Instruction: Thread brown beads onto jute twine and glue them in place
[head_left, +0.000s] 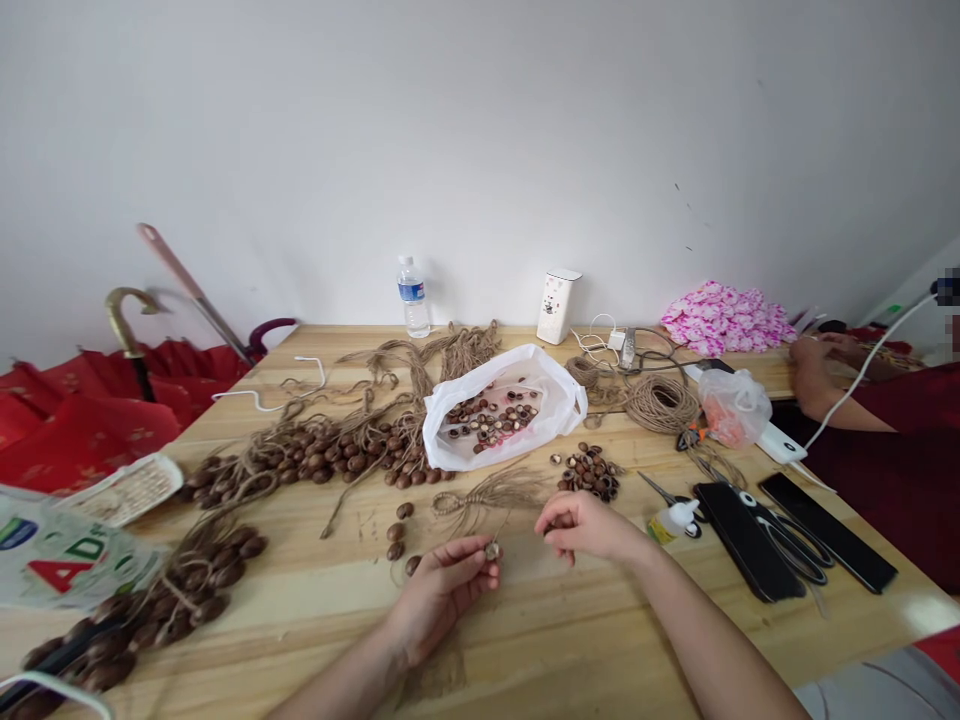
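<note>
My left hand (450,590) pinches a half nutshell (492,551), its pale hollow inside facing up. A thin strand of twine rises beside it toward a looped bundle of jute cord (472,498) on the table. Close by on the right, my right hand (589,525) is closed, with a small brown piece that looks like another nutshell half partly hidden in its fingers. Just behind that hand lies a pile of empty nutshell halves (589,472). Several whole brown nuts (395,550) rest left of my left hand. An open white plastic bag (457,458) holds more shell halves.
Corded nuts (322,455) spread across the left side. Right are a glue bottle (673,520), scissors (793,540), black phones (750,545) and a twine coil (661,402). A water bottle (412,295) stands at the back. Another person's arm (825,390) rests at far right.
</note>
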